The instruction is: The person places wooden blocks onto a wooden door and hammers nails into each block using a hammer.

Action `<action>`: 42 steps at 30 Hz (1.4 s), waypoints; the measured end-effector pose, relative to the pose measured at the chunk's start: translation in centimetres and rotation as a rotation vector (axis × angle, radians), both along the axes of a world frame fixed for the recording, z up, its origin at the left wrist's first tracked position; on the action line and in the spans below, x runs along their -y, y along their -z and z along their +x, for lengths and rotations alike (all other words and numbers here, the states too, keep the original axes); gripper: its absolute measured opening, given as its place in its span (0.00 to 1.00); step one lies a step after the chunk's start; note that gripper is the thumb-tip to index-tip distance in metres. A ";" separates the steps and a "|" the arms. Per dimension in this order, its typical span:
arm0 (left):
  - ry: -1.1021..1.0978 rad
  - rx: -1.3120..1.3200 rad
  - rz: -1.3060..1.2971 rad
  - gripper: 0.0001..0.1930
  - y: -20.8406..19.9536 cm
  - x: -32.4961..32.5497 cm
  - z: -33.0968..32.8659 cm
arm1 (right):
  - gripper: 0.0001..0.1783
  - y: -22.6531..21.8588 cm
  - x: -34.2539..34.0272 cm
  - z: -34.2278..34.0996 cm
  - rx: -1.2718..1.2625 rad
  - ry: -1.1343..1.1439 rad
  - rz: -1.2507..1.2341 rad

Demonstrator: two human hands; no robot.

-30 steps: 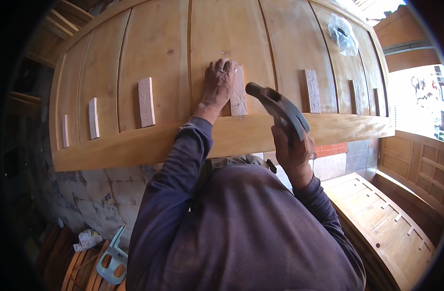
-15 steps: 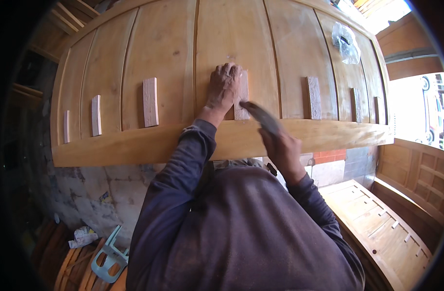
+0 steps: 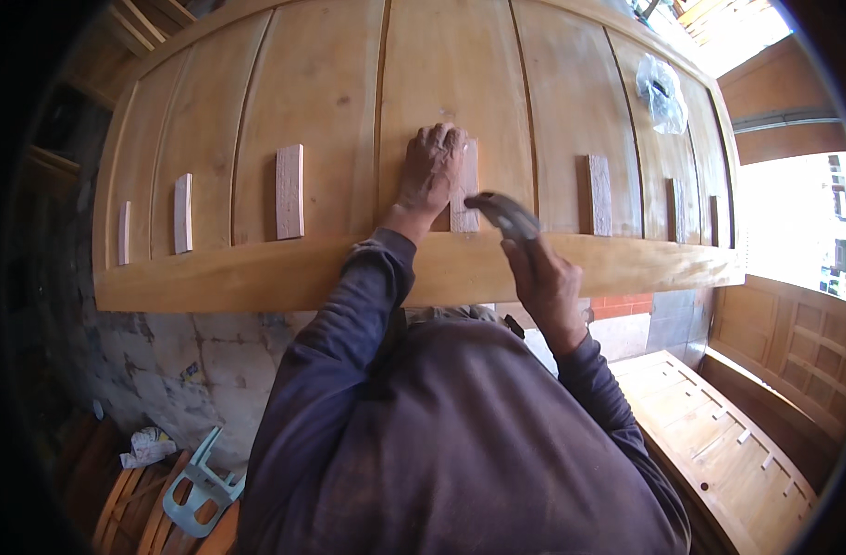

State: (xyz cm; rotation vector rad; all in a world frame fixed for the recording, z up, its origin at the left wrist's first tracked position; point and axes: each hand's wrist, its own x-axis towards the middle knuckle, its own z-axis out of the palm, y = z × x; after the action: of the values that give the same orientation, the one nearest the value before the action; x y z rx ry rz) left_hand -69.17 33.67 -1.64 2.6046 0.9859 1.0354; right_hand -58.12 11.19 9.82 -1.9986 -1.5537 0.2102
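A wide wooden panel [image 3: 330, 185] of joined boards lies in front of me, with a thick rail [image 3: 284, 275] along its near side. Over the left side of a short, rough wooden block [image 3: 465, 199] at the panel's middle, my left hand [image 3: 430, 171] is closed with bent fingers; its thumb is hidden. In my right hand [image 3: 545, 289] I grip a hammer [image 3: 513, 220], its dark head close to the block's lower right edge. I cannot tell whether the head touches the block.
More blocks stand along the rail, such as one on the left [image 3: 290, 192] and one on the right [image 3: 599, 196]. A clear plastic bag [image 3: 661, 92] lies at the panel's far right. Below are a pale blue-green stool [image 3: 201, 490] and another panel [image 3: 710, 435].
The hammer and my right hand have shifted slightly to the right, and the hammer shows less blur. My left hand stays at the same block. The whole view has tilted a little.
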 end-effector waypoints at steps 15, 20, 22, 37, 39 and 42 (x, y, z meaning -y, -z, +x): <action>-0.026 -0.015 0.002 0.10 0.1 0.0 0.2 | 0.19 -0.4 0.6 -0.9 0.003 -0.005 0.111; -0.046 -0.087 -0.013 0.10 0.5 -0.3 0.0 | 0.15 -1.5 -0.8 -1.5 0.046 0.015 -0.099; -0.032 -0.060 -0.025 0.10 0.1 0.2 0.1 | 0.12 -1.9 -0.2 -1.8 -0.031 0.059 0.048; -0.024 -0.117 -0.073 0.12 -0.9 -0.2 -0.2 | 0.16 1.0 -1.0 -2.5 0.150 0.093 -0.107; -0.011 -0.054 -0.070 0.11 -0.9 -0.1 0.2 | 0.17 2.3 0.1 -2.6 0.149 0.080 0.061; -0.039 -0.047 -0.076 0.12 0.6 -0.2 0.2 | 0.18 2.9 0.0 -3.2 0.100 0.136 -0.146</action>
State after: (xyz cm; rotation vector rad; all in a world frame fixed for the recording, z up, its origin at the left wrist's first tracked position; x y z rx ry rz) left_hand -68.96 33.90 -2.19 2.5682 1.0694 0.9306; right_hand -61.32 11.24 6.92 -2.2509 -1.4931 0.1765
